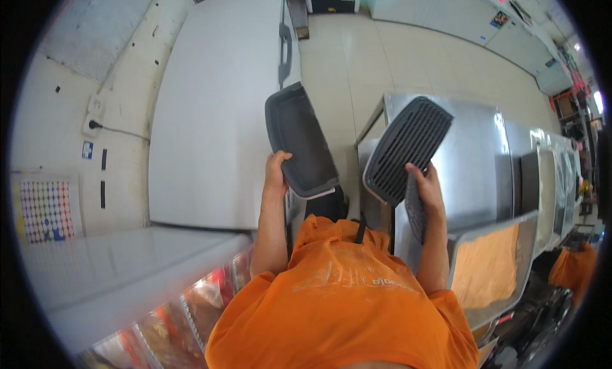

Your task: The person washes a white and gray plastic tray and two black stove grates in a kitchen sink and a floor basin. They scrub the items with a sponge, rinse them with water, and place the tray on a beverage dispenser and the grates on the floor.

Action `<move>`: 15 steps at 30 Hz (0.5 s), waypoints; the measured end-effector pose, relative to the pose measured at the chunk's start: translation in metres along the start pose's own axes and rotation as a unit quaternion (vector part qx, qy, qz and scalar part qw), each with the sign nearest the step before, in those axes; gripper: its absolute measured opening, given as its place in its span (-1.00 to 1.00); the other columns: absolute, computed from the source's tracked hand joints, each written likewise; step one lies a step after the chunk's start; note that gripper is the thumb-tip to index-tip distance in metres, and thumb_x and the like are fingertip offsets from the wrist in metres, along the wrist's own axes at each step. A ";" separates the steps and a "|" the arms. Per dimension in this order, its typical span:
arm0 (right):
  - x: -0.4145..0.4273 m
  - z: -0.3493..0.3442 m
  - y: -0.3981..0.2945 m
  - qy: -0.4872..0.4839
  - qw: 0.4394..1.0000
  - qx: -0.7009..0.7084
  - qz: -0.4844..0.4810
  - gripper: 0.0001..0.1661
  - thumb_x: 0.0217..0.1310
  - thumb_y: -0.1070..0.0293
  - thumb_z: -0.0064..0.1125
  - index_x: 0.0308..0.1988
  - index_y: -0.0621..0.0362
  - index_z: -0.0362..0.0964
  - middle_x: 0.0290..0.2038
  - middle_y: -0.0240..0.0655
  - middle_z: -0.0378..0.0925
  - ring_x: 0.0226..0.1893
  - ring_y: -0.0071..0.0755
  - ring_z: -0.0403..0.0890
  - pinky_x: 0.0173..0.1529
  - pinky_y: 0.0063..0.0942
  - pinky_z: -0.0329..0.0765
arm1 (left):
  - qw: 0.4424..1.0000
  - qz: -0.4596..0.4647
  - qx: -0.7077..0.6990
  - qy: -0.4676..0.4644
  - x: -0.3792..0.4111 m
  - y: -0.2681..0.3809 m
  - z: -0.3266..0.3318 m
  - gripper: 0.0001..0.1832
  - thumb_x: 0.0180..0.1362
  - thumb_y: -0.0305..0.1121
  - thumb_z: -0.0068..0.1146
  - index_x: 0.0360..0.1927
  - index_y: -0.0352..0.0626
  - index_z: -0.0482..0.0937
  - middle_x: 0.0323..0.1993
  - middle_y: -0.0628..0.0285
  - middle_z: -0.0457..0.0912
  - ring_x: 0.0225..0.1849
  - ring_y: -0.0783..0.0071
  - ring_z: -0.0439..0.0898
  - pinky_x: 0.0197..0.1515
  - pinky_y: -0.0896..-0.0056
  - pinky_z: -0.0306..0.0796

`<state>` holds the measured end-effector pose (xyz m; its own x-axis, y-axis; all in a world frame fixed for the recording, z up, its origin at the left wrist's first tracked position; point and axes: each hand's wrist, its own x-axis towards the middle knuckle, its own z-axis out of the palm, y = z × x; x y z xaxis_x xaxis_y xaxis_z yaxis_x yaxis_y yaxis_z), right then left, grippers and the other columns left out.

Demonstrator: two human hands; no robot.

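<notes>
My left hand [277,173] grips the edge of a dark grey plastic tray [302,139], its shallow hollow facing up, with the thumb over the rim. In my right hand [425,187] is a slatted dark grey plastic grille [406,149], tilted, with a pale lower edge. A dark grey cloth or mesh piece [415,211] hangs beneath that same hand; what it is exactly I cannot tell. The tray and the grille are apart, held in front of my body, the grille over the corner of a stainless steel table [471,163].
A large white appliance [210,110] with a dark handle stands at the left. Beside my right arm is a grey bin [528,254] with orange-coloured contents. A cable runs from a wall socket [91,125]. Part of someone in orange [571,273] shows at the far right.
</notes>
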<state>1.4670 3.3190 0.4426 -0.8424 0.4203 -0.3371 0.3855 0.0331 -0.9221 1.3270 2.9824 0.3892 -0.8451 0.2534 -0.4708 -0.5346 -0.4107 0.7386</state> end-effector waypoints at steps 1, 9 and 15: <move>0.037 0.009 0.018 -0.015 1.000 0.002 -0.019 -0.20 0.15 0.16 0.30 0.22 0.41 0.17 0.09 -0.01 0.44 0.11 -0.13 0.46 0.21 -0.29 0.35 | 0.999 -0.032 -0.040 0.012 0.022 0.008 0.009 -0.51 -0.01 -0.22 0.06 -0.04 -0.34 0.47 -0.14 0.02 0.56 -0.09 0.18 0.56 -0.01 0.18 0.45; 0.251 0.073 -0.039 -0.167 0.982 -0.078 -0.040 -0.01 0.01 -0.03 0.35 0.23 0.39 0.14 0.09 0.11 0.42 0.11 -0.04 0.47 0.19 -0.25 0.38 | 0.997 -0.039 0.037 -0.053 0.215 0.084 0.126 -0.56 0.03 -0.26 0.07 -0.07 -0.37 0.46 -0.18 0.01 0.55 -0.13 0.26 0.57 -0.08 0.27 0.52; 0.365 0.064 -0.085 -0.093 0.995 -0.035 -0.029 -0.07 0.05 0.14 0.37 0.26 0.35 0.08 0.06 0.08 0.45 0.04 -0.10 0.54 0.09 -0.26 0.48 | 0.981 -0.073 -0.019 -0.179 0.390 0.112 0.183 -0.53 -0.05 -0.40 0.10 0.00 -0.32 0.41 -0.16 0.08 0.54 -0.13 0.27 0.58 -0.09 0.26 0.54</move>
<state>1.1026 3.4122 0.3853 -0.9168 0.2411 -0.3184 0.3536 0.1192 -0.9278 0.9364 3.1954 0.3771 -0.7111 0.6006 -0.3655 -0.6553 -0.3776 0.6542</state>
